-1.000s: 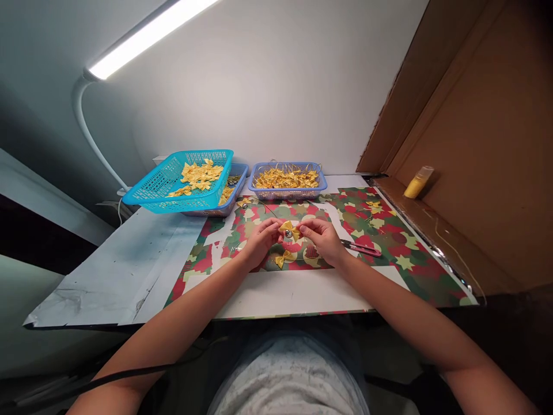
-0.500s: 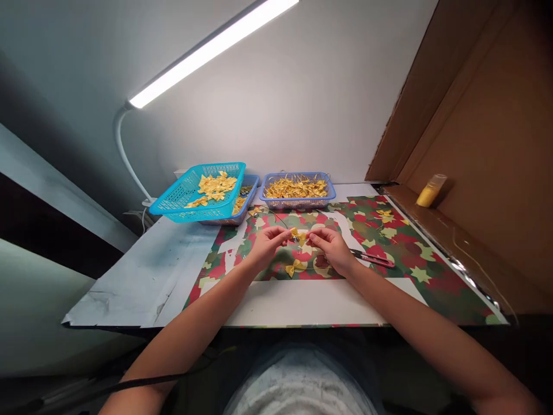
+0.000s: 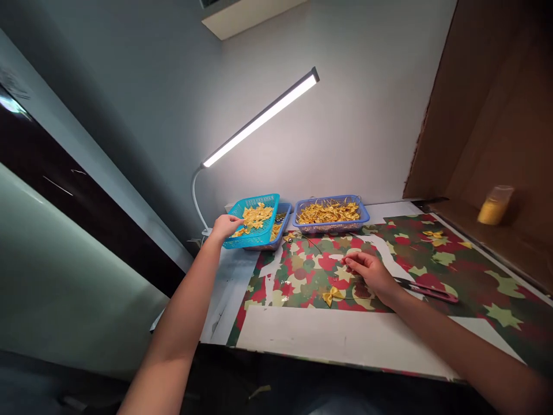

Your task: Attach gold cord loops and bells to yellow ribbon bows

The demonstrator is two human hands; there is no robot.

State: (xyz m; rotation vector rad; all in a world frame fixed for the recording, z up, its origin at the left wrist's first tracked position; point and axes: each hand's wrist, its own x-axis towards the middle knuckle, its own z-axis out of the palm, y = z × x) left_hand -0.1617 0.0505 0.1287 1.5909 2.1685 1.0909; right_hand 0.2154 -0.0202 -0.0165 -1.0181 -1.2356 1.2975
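My left hand reaches over the left side of the turquoise basket, beside the yellow ribbon bows in it. Its thumb and fingers are drawn together; whatever they may hold is too small to make out. My right hand hovers above the patterned mat, thumb and fingertips pinched. I cannot tell what, if anything, is in that pinch. A single yellow bow lies on the mat in front of the right hand, with a thin stem running right. By the right wrist rests a slim tool with a pink handle.
Under the turquoise basket stands a blue-purple basket. Another purple basket holds many golden bows. A lit lamp arches above. At right, a container of yellow material stands by a cardboard wall.
Both hands held a yellow bow between them; now they are apart. My left hand has moved left to the turquoise basket, and my right stays over the mat. The view has turned left.
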